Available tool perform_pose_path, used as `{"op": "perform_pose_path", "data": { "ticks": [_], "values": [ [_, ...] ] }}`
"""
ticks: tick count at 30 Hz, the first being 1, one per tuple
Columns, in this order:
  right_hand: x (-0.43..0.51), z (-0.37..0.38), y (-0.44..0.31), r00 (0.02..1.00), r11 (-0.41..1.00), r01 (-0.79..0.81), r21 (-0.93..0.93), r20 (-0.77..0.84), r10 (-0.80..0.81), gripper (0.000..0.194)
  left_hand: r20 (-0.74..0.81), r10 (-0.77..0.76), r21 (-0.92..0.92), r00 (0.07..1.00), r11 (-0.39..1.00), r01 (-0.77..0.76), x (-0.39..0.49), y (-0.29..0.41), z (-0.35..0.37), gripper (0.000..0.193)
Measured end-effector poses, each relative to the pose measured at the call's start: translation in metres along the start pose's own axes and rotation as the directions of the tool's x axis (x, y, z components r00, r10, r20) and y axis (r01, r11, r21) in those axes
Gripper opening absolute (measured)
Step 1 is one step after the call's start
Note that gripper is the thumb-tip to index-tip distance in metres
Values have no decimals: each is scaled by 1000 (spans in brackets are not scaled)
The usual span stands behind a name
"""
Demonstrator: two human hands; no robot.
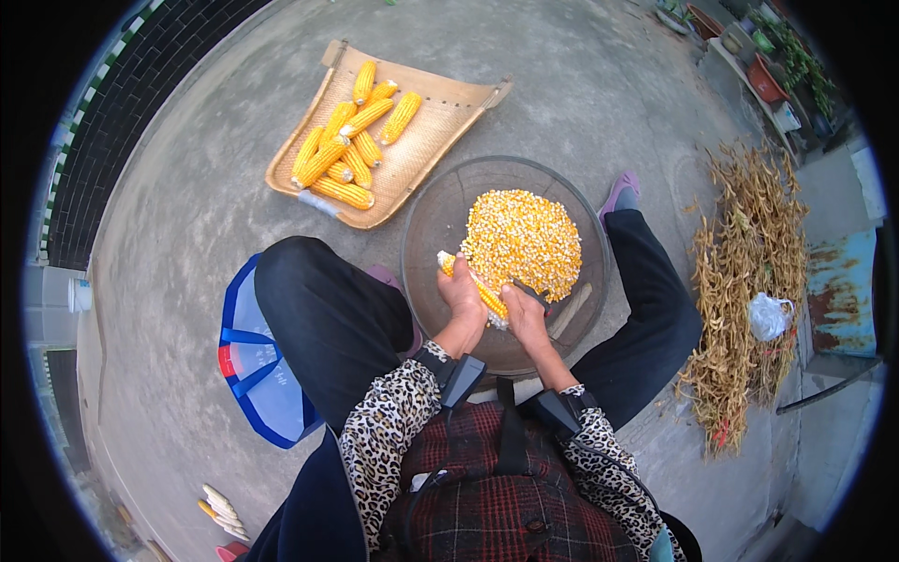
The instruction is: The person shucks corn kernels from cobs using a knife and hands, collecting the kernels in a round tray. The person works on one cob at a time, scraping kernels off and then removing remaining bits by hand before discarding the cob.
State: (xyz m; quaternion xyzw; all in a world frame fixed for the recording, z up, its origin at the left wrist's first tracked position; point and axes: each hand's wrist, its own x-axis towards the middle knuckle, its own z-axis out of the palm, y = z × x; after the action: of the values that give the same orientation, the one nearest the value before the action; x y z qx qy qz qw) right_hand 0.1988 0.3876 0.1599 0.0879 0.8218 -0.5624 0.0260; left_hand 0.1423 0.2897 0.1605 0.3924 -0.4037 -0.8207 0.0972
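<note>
My left hand (463, 298) grips a partly shelled ear of corn (489, 296) slantwise over a wide, dark round basin (435, 218). The ear's upper left tip shows pale cob. In my right hand (525, 316) is a dark hand tool (532, 289), mostly covered by the fingers, so its kind is unclear. That hand is close beside the ear's lower end. A heap of loose yellow and white corn kernels (523, 235) lies in the basin beyond both hands. To the right of my right hand, a bare corncob (572, 309) rests in the basin.
A woven winnowing basket (414, 165) with several corn ears (323, 161) lies ahead left. Beside my left knee is a blue-edged bag (246, 393). Dried bean plants (737, 260) bearing a plastic bag (770, 316) lie right. Several cobs (223, 509) lie lower left.
</note>
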Motion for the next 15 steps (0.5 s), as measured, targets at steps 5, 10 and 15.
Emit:
{"op": "perform_pose_path", "data": {
  "ticks": [5, 10, 15],
  "values": [
    [-3, -8, -2, 993, 994, 107, 6, 46, -107, 32, -57, 30, -12, 998, 999, -31, -1, 4, 1, 18],
    [-7, -3, -11, 982, 988, -115, 103, 161, 97, 30, -57, 32, -10, 998, 999, -32, -5, 8, 3, 19],
    [-5, 2, 0, 998, 998, 54, 14, 10, -54, 30, 62, -36, -13, 997, 999, 37, -14, 8, 7, 19]
  ]
}}
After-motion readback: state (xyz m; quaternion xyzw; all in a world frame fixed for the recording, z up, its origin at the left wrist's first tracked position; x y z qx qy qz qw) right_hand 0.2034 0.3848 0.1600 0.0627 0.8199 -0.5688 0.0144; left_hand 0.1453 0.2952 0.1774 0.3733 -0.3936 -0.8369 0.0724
